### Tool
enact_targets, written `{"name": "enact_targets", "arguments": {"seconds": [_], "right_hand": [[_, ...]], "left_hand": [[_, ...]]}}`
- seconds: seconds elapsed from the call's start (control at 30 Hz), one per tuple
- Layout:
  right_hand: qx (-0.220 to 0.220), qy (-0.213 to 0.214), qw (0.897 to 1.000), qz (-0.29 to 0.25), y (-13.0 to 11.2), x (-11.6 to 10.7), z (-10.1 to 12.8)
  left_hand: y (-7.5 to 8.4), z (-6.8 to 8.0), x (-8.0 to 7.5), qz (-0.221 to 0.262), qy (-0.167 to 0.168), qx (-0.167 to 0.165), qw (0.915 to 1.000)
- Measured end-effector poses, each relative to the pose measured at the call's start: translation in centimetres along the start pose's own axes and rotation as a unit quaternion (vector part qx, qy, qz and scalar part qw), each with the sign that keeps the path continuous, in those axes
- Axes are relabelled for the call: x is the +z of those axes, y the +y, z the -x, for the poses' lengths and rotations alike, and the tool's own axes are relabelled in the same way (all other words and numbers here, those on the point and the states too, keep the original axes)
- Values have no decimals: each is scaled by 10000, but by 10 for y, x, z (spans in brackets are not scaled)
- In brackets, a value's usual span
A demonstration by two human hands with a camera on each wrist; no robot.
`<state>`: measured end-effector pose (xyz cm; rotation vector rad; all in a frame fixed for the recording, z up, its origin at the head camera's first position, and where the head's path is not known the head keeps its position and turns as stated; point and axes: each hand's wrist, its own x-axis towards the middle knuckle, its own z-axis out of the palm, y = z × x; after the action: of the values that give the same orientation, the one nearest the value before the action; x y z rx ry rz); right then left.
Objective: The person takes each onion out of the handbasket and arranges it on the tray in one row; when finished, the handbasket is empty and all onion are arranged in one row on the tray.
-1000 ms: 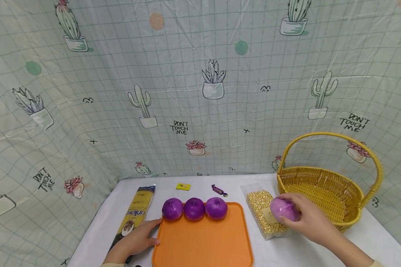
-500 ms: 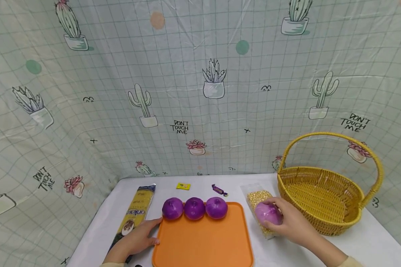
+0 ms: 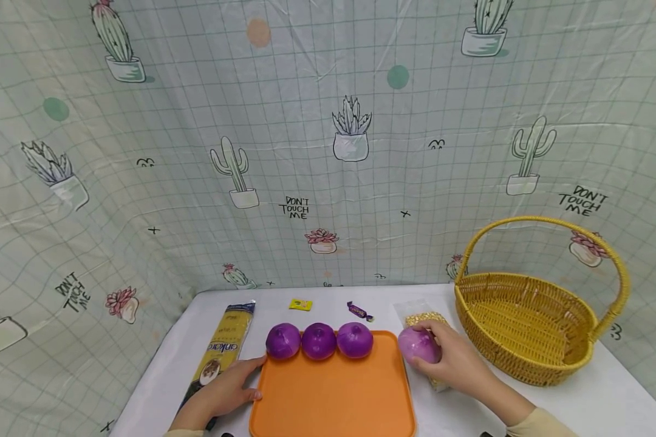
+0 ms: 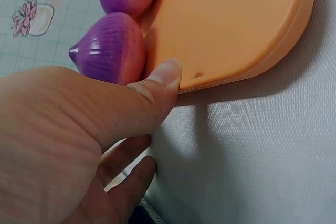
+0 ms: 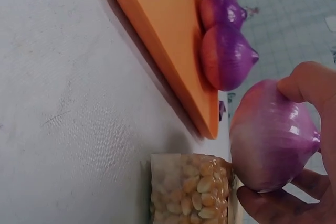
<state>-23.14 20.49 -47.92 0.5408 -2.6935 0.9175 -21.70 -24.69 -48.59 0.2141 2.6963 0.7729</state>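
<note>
My right hand (image 3: 452,359) holds a pale purple onion (image 3: 418,346) between thumb and fingers, raised at the right edge of the orange tray (image 3: 333,400). In the right wrist view this onion (image 5: 270,137) hangs beside the tray corner, above a bag of corn kernels (image 5: 194,190). Three darker purple onions, a left one (image 3: 283,341), a middle one (image 3: 319,341) and a right one (image 3: 355,340), stand in a row along the tray's far edge. At the tray's left edge lies my left hand (image 3: 226,388); its thumb (image 4: 157,85) touches the rim, the other fingers loosely extended.
A yellow wicker basket (image 3: 525,364) with a tall handle stands at the right, behind the corn bag (image 3: 440,382). A long yellow packet (image 3: 226,337) lies at the left. Behind the tray are a yellow wrapped sweet (image 3: 300,304) and a purple wrapped candy (image 3: 359,311).
My right hand has carried the pale onion leftward from beside the basket, across the corn bag, to the tray's right edge. The left hand and the three onions have stayed put.
</note>
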Motion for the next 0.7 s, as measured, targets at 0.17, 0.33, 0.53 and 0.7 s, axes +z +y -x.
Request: {"name": "enact_targets", "arguments": {"seconds": [0.17,0.33,0.53,0.7], "right_hand": [[-90,-95,9999,-44,-2,8,-8],[-140,-117,9998,-58,-6,16,-17],[-326,-134,9994,-27,-8,26,-23],[-454,-40,9989,95,-10,33,-28]], "left_hand": [[1,1,-2,-12,23,14,10000],[1,0,-3,-34,26,21,10000],[-1,-1,-1,0,-11,0,10000],[1,0,0,-11,2,-7,10000]]}}
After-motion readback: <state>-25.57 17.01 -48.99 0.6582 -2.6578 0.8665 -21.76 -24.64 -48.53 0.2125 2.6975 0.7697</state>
